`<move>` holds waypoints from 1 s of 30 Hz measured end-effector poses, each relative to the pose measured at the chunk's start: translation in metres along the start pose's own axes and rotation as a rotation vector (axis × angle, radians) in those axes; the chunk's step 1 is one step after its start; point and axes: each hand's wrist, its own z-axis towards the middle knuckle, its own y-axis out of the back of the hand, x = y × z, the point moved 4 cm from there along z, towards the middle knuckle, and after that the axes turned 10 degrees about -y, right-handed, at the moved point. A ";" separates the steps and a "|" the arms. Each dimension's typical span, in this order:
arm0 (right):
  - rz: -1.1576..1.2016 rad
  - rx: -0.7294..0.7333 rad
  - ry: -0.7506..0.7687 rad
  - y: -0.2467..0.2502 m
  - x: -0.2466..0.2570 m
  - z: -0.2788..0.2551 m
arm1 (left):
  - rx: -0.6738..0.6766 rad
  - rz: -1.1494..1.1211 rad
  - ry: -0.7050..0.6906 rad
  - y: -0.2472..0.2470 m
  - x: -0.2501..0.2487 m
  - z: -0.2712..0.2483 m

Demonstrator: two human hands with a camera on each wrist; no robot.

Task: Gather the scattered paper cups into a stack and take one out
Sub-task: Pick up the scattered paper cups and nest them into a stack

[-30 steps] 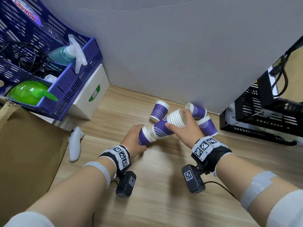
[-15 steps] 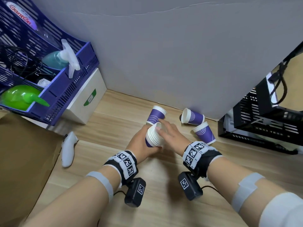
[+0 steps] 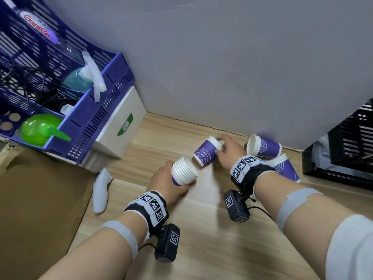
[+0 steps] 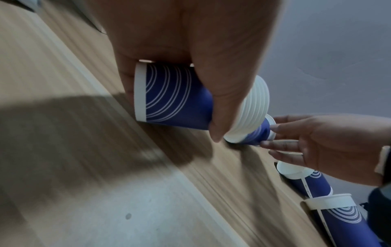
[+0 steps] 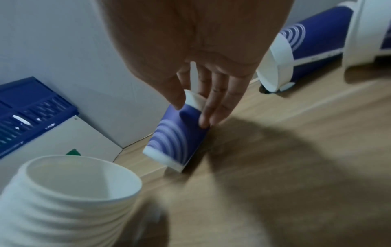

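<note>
stack (image 5: 63,200) blurred and cut off at frame edge, left hand (image 3: 167,182) hiding its base

Soft even indoor light; wrist views dim, motion-blurred, with broad shadows.

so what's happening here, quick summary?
A person is collecting purple paper cups on a wooden floor. The left hand grips a nested stack of cups, open end pointing toward the right hand. The right hand has its fingers on a single cup standing upside down by the wall, apparently picking it up. Two more loose cups lie on their sides to the right, not yet gathered.
</note>
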 end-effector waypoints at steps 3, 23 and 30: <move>0.096 -0.056 0.048 0.003 -0.004 -0.009 | 0.021 0.036 0.024 -0.003 -0.001 0.004; -0.105 0.079 0.456 0.014 -0.025 -0.070 | -0.064 -0.351 -0.110 -0.040 -0.058 0.010; -0.886 -0.235 0.230 0.075 -0.028 -0.035 | -0.003 -0.314 -0.013 -0.041 -0.046 -0.001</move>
